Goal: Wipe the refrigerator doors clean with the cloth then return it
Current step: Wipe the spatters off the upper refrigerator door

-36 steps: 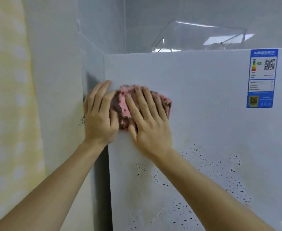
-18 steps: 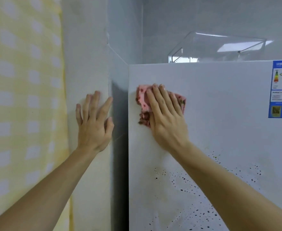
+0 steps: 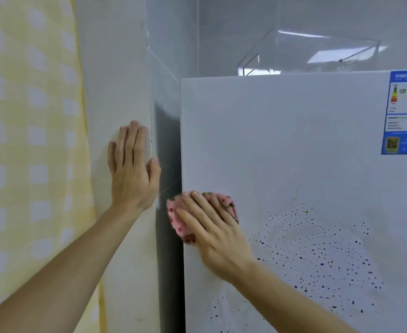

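A white refrigerator door (image 3: 293, 152) fills the right half of the view. A field of dark specks (image 3: 322, 255) covers its lower part. My right hand (image 3: 216, 231) presses a pink spotted cloth (image 3: 178, 219) flat against the door near its left edge, fingers straight over the cloth. My left hand (image 3: 132, 171) lies flat on the white wall (image 3: 116, 92) to the left of the refrigerator, fingers straight, holding nothing.
A dark narrow gap (image 3: 168, 164) separates the wall from the refrigerator. A blue energy label (image 3: 404, 114) sticks at the door's upper right. A clear plastic box (image 3: 305, 56) sits on top of the refrigerator. A yellow checked curtain (image 3: 29, 140) hangs at the left.
My left hand left the cloth and moved onto the wall. My right hand slid the cloth down the door's left edge toward the specks.
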Tool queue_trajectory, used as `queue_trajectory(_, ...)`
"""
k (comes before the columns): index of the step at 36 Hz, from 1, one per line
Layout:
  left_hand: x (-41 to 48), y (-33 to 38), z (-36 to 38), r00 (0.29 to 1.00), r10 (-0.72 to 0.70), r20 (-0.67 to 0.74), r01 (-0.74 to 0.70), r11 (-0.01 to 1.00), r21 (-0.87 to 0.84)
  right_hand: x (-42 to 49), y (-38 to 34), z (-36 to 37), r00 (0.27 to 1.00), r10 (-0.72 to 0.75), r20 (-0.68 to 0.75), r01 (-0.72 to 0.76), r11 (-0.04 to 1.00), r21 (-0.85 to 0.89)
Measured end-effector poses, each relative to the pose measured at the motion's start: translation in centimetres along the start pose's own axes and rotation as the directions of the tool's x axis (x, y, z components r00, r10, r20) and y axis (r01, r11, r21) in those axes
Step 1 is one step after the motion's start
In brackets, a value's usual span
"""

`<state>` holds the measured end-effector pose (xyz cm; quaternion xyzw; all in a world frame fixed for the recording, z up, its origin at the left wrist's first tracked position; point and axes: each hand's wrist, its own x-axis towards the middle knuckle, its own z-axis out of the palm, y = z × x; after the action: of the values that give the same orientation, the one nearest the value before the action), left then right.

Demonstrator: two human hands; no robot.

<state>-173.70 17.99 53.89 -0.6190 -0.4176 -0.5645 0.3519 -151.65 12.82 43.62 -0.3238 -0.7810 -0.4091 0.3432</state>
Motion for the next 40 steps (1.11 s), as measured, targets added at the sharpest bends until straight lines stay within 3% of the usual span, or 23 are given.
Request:
queue_trajectory(3, 0.2, 0.0, -0.1, 1.000, -0.006, -0.006, 0.006, 1.000, -0.004, -1.8, 0.5, -0.3, 0.993, -0.089, 0.078, 0.088, 0.996, 0.018)
queue_trajectory(6, 0.1, 0.1, -0.1, 1.000, -0.006, -0.001, 0.006, 1.000, -0.005, -0.9, 1.8, -1.4, 0.993, -0.106, 0.051, 0.102, 0.992, 0.068)
queue_trajectory(10, -0.1, 0.2, 0.2, 1.000, -0.005, -0.005, 0.005, 1.000, -0.010, 2.7, 4.1, -3.6, 0.983, -0.003, -0.185, 0.021, 0.995, 0.094)
queue_trajectory(13, -0.3, 0.1, 0.2, 1.000, -0.006, -0.015, 0.006, 1.000, -0.001, 7.0, 6.0, -5.4, 0.914, 0.182, -0.363, -0.175, 0.983, 0.052)
queue_trajectory(18, -0.3, 0.3, 0.1, 1.000, -0.014, -0.013, 0.014, 1.000, 0.011, 9.8, 6.2, -5.3, 0.853, 0.255, -0.456, -0.262, 0.964, 0.049)
queue_trajectory(22, -0.2, 0.6, 0.3, 1.000, -0.015, -0.014, 0.015, 1.000, 0.007, 5.8, 3.3, -2.3, 0.888, 0.200, -0.415, -0.191, 0.979, 0.065)
queue_trajectory(27, -0.1, 0.8, 0.1, 0.999, -0.032, 0.000, 0.032, 0.999, -0.009, -2.1, -0.5, 0.9, 0.984, 0.017, -0.176, 0.014, 0.985, 0.171)
queue_trajectory(30, 0.1, 0.7, -0.2, 0.999, -0.031, 0.013, 0.031, 0.999, -0.007, -3.5, -0.2, 0.6, 0.996, -0.072, -0.056, 0.082, 0.976, 0.202)
queue_trajectory(32, 0.2, 0.7, -0.3, 0.999, -0.032, 0.018, 0.032, 0.999, -0.004, -2.9, 0.8, -0.3, 0.995, -0.082, -0.048, 0.090, 0.976, 0.196)
queue_trajectory(36, 0.1, 0.9, -0.1, 0.999, -0.038, 0.011, 0.038, 0.999, -0.004, 0.5, 4.7, -3.9, 0.973, 0.074, -0.219, -0.045, 0.990, 0.134)
queue_trajectory(40, -0.1, 1.1, 0.1, 0.999, -0.053, 0.007, 0.053, 0.998, -0.014, 5.5, 9.0, -7.8, 0.855, 0.282, -0.436, -0.265, 0.959, 0.100)
